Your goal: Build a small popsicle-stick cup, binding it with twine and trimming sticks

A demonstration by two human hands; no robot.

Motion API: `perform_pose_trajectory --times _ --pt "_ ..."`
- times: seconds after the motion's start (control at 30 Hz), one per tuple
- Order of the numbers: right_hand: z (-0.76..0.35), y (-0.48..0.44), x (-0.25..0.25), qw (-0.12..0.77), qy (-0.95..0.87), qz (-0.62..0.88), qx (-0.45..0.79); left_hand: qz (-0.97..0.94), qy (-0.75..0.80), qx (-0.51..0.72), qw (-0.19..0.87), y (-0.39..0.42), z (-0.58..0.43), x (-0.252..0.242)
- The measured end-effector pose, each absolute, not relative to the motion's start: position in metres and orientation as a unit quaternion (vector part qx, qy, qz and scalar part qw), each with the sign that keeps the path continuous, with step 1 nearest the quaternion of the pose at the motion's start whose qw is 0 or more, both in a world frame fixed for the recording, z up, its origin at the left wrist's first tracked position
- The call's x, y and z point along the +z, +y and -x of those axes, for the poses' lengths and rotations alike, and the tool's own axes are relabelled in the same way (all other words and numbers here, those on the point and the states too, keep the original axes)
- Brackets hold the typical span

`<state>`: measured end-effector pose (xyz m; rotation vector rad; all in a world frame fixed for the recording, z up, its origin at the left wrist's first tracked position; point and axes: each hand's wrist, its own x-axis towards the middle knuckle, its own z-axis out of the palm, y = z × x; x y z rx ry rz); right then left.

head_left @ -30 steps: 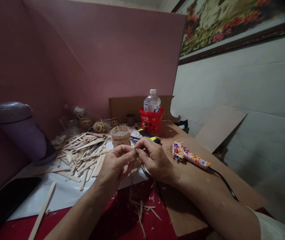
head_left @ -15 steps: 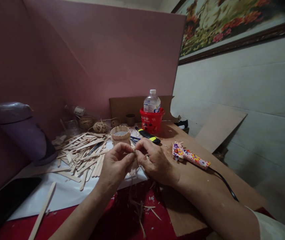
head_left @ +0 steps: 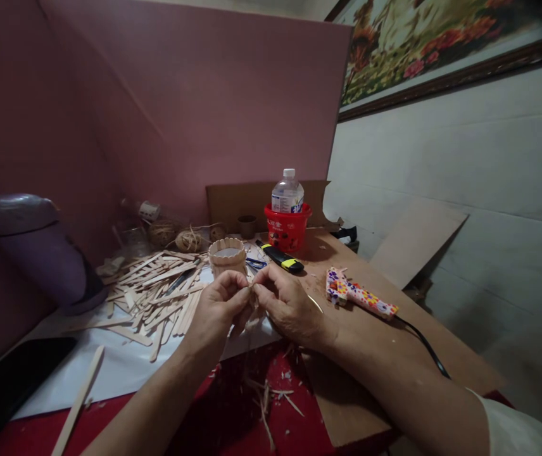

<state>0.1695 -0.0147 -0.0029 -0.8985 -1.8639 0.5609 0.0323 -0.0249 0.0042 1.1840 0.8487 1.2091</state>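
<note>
In the middle of the head view, my left hand (head_left: 218, 307) and my right hand (head_left: 290, 309) meet fingertip to fingertip. Both are closed in a pinch on a thin tan strand of twine (head_left: 252, 286), mostly covered by the fingers. Just beyond the knuckles stands a round cup made of craft sticks (head_left: 228, 248), its lower part behind my left hand. Loose twine ends (head_left: 264, 405) lie on the red cloth below my hands. A gold-coloured curved edge (head_left: 316, 304) shows beside my right hand; what it belongs to is hidden.
Left of my hands is a heap of craft sticks (head_left: 157, 288) on white paper (head_left: 109, 370). Twine balls (head_left: 189, 240) lie behind it. A black-and-yellow utility knife (head_left: 281, 258), a red bucket (head_left: 286, 228) with a bottle, and a flowered glue gun (head_left: 361, 296) stand or lie rightward.
My hands stay pinched together, with the fingers slightly shifted. The gold-coloured edge beside my right hand now shows. The whole view has shifted slightly.
</note>
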Motion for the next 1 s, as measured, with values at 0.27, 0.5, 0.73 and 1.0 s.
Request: perform_pose_trajectory --times 0.27,0.5,0.73,1.0 --pt "-0.173 -0.014 -0.005 0.484 -0.786 0.359 0.14 -0.516 0.384 0.523 0.559 -0.024 -0.029 0.003" --pt "-0.171 -0.023 0.0 0.423 -0.827 0.355 0.103 -0.496 0.422 0.558 0.514 -0.021 -0.032 0.002" --pt "-0.173 -0.02 0.002 0.459 -0.798 0.379 0.098 -0.471 0.379 0.562 0.565 -0.025 -0.033 0.004" --pt "-0.173 -0.024 0.001 0.422 -0.823 0.379 0.037 -0.486 0.413 0.551 0.538 -0.023 -0.032 0.003"
